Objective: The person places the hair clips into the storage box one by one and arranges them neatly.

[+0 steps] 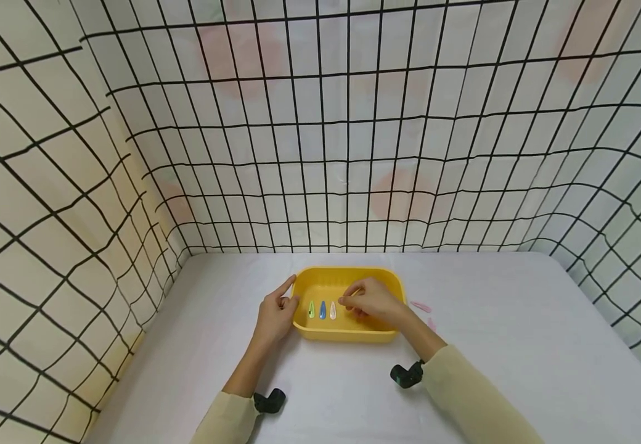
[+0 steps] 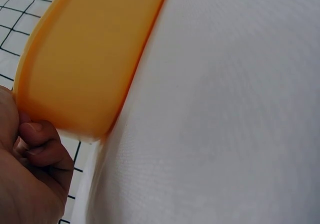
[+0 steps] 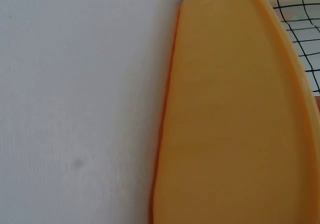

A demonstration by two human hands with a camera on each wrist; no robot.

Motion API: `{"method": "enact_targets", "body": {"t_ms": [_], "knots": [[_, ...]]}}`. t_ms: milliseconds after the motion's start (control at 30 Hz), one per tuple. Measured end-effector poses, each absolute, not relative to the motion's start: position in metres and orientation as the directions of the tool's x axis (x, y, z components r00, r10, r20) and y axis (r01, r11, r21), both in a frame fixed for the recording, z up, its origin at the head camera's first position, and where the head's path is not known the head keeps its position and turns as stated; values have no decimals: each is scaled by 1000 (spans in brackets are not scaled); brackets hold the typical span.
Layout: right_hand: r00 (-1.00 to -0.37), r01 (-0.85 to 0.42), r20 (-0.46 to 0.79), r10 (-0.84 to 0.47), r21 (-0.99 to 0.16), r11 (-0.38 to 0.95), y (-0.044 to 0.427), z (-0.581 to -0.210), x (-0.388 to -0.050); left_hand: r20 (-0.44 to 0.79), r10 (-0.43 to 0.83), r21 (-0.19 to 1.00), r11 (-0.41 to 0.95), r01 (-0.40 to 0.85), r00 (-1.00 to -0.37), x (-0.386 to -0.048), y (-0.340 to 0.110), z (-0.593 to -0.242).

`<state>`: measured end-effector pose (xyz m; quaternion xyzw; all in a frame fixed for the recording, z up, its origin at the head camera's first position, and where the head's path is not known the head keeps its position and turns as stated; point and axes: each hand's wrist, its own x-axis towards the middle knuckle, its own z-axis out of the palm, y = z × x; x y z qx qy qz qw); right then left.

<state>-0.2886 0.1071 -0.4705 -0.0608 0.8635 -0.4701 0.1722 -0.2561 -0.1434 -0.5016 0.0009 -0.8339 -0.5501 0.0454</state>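
Note:
A yellow tray [image 1: 348, 337] stands on the white table. My left hand [image 1: 275, 316] holds its left end, the index finger stretched along the rim and the other fingers curled; the left wrist view shows these curled fingers [image 2: 42, 141] against the tray's end. Inside the tray a green hair clip [image 1: 312, 309], a blue hair clip [image 1: 323, 309] and a pale hair clip [image 1: 333, 310] lie side by side. My right hand [image 1: 373, 301] reaches over the right rim, its bent fingers just right of the pale clip. Whether anything is between those fingertips is hidden.
Right of the tray lie a pink hair clip [image 1: 421, 306] and another pink piece [image 1: 431, 324], partly behind the right forearm. Black wire grid panels [image 1: 348, 160] enclose the table at the back and sides. Each wrist carries a small black camera [image 1: 407, 374].

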Motion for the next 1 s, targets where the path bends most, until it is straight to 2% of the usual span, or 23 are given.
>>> {"method": "enact_targets", "body": {"t_ms": [467,1000], "knots": [[-961,-26,-120,-249,-858,513,158,-442,-283,71,-57,926,376,45,-996,-254,-144,-501],[-980,-11,-101,-169,-829,559,221,-442,-280,49,-64,925,379,20,-997,-256,-143,-503]]}}
